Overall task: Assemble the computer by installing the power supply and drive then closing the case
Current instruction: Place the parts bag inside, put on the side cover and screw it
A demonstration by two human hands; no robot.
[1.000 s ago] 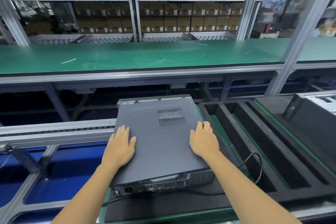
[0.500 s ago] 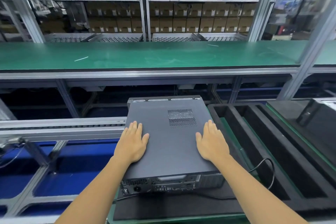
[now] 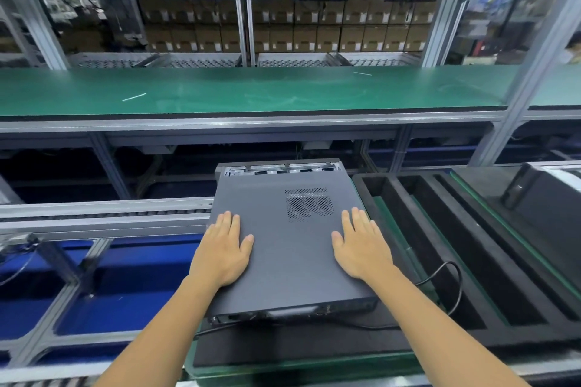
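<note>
A dark grey computer case (image 3: pixel 289 264) lies flat on a black foam mat (image 3: pixel 283 345), rear ports facing me. Its cover panel with a perforated vent (image 3: pixel 309 203) sits on top, and a strip of bare metal chassis (image 3: pixel 279 168) shows beyond the panel's far edge. My left hand (image 3: pixel 223 250) presses flat on the panel's left side, fingers straight. My right hand (image 3: pixel 361 247) presses flat on the right side, fingers straight. The power supply and drive are hidden under the cover.
A black cable (image 3: pixel 452 289) loops out at the case's right rear. Black foam trays with long slots (image 3: pixel 465 248) lie to the right, another dark unit (image 3: pixel 540 195) beyond them. A roller conveyor rail (image 3: pixel 103 214) runs left. A green bench (image 3: pixel 251 91) spans behind.
Both hands have slid forward along the cover and flattened, and the panel has moved toward the case's far end. The camera view shifted, so the case sits more to the right.
</note>
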